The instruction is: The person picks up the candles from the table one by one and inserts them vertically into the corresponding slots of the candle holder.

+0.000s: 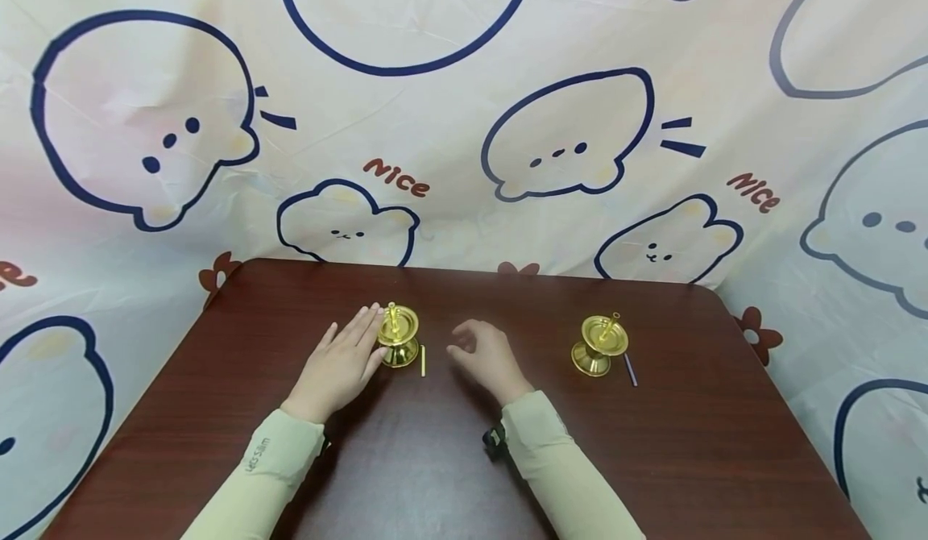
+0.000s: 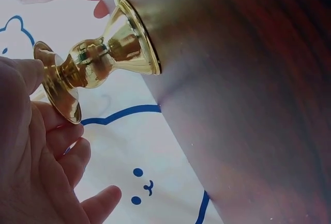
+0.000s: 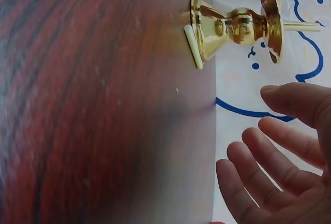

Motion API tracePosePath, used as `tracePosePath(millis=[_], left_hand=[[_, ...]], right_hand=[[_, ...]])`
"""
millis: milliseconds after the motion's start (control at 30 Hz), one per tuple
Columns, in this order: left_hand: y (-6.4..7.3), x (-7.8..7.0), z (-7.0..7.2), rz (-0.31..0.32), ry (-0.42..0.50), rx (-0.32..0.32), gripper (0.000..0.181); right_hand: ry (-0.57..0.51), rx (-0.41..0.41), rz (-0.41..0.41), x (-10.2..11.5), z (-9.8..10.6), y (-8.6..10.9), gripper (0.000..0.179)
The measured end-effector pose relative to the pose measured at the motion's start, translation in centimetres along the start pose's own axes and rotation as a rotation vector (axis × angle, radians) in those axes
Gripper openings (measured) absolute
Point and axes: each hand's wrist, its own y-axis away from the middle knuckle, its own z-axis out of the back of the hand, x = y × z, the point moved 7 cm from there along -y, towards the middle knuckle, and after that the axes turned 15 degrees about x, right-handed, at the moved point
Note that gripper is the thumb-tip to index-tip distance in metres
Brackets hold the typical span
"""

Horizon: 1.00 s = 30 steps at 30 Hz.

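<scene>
A gold candle holder (image 1: 399, 353) with a round dish stands on the table between my hands. A thin, pale stick-shaped piece (image 3: 302, 26) rises from the middle of its dish. My left hand (image 1: 339, 367) holds the dish at its left, thumb on the near side and fingers along the far side, as the left wrist view (image 2: 64, 102) shows from close up. Beside the foot, on its right, lies a short pale yellow stick (image 1: 424, 361). My right hand (image 1: 489, 355) hovers to the right of that stick, fingers loosely bent and nothing between them.
A second gold candle holder (image 1: 592, 359) stands farther right, with a blue-grey stick (image 1: 631, 369) lying by its foot. The dark brown table (image 1: 406, 475) ends at a printed cloth backdrop (image 1: 449, 121).
</scene>
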Motion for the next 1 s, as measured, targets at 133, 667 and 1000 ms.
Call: tracePosePath(millis=[133,667,1000], left_hand=[[0.0,-0.1,0.2,-0.003,0.007,-0.007,0.063],[0.1,-0.2,-0.2,-0.004,0.026,-0.024,0.062],[0.1,-0.1,-0.2,-0.011,0.034,-0.046,0.06]], right_hand=[[0.022,0.003,-0.002,0.1,-0.3,-0.4,0.022],[0.019,0.061,-0.039,0.4,-2.5,-1.8,0.012],[0.052,0.067,-0.031,1.0,-3.2,-2.6,0.01]])
